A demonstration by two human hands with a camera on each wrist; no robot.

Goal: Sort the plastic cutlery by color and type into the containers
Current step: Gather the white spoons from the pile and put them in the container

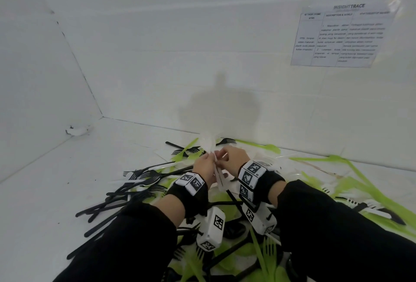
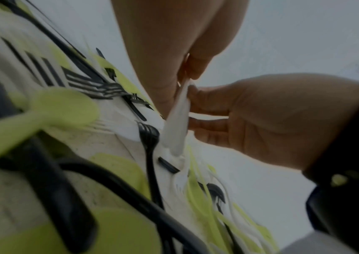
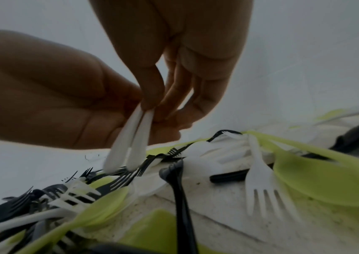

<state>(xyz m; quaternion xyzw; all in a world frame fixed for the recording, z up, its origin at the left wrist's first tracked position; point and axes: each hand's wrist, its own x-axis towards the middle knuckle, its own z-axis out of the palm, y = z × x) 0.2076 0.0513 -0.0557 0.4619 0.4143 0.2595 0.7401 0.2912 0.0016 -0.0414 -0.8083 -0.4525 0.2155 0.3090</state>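
Note:
Both hands meet above a mixed pile of plastic cutlery. My left hand grips a small bundle of white cutlery held upright, handles pointing down. My right hand pinches the same white pieces from the right, fingertips on the two handles. Underneath lie several black forks, lime green pieces and loose white forks. No container shows in any view.
The pile spreads over a white tabletop set in a corner of white walls. A printed sheet is taped to the right wall. A black fork stands out of the pile just under my hands.

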